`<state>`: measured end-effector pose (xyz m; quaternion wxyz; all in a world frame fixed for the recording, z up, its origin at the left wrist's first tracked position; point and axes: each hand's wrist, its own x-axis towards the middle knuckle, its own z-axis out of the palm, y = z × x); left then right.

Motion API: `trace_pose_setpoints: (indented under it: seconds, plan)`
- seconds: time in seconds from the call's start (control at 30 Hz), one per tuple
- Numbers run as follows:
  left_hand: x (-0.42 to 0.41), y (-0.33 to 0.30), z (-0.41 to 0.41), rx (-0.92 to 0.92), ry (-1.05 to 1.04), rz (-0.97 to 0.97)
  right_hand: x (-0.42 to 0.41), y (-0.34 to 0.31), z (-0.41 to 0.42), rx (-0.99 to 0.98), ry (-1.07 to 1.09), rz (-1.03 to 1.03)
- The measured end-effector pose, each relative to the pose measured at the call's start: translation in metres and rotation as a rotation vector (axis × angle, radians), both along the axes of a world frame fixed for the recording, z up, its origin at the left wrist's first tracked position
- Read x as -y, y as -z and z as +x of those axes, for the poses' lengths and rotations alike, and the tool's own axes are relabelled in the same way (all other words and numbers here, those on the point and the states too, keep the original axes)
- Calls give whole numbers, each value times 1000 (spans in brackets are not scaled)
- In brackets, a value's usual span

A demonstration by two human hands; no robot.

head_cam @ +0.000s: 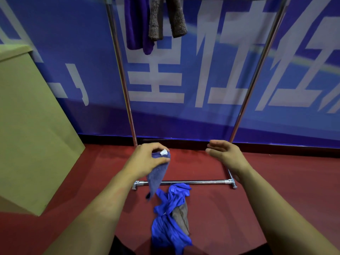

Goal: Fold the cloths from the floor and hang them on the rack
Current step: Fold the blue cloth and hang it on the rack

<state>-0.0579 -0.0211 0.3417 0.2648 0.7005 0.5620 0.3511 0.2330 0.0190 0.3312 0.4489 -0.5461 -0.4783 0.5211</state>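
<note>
The slate-blue cloth (pixel 156 173) hangs from my left hand (pixel 147 159), raised above the floor and in front of the rack's lower crossbar (pixel 195 182). My fingers (pixel 154 146) curl over its top corner and my thumb presses in from below, so I pinch it where a small white tag (pixel 163 152) sticks out. From that pinch it drops in a narrow, tapering fold, its dark tip ending just above the pile on the floor.

My right hand (pixel 225 153) holds nothing. Its fingers are straight and close together, pointing left toward the cloth, palm turned inward, with a clear gap between it and the tag.

Beneath the hanging cloth, a bright blue cloth (pixel 169 221) lies crumpled and twisted on the red floor (pixel 239 208), running from the crossbar back toward me. A grey-brown cloth (pixel 182 216) is tucked against its right side, partly under it.

The metal rack (pixel 128 107) stands against a blue banner with big white characters (pixel 165 80). At the top of the view a purple cloth (pixel 137 24) and a brown fuzzy cloth (pixel 165 17) hang side by side near the left upright, touching. A tan cardboard box (pixel 31 126) sits at the left, well apart from the pile.
</note>
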Motion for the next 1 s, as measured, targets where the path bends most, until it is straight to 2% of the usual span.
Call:
trace_pose_setpoints:
  seconds: [0.13, 0.23, 0.37, 0.47, 0.6, 0.77, 1.0]
  plan:
    - [1, -1, 0, -30, 24, -51, 2, 2, -8, 12, -53, 22]
    - [4, -4, 2, -5, 46, -64, 7, 4, -15, 70, -187, 33]
    - [8, -11, 14, 98, 72, -50, 16, 2, -28, 76, -349, 31]
    - [14, -19, 24, 189, 98, -55, 23, 0, -39, 163, -501, 84]
    - [18, -28, 30, 262, 106, -36, 36, 8, -57, 140, -688, 70]
    - [17, -29, 25, 337, 63, -18, 42, 15, -65, 259, -765, 20]
    - [8, -26, 8, 392, -45, 28, 43, 5, -63, 211, -770, -78]
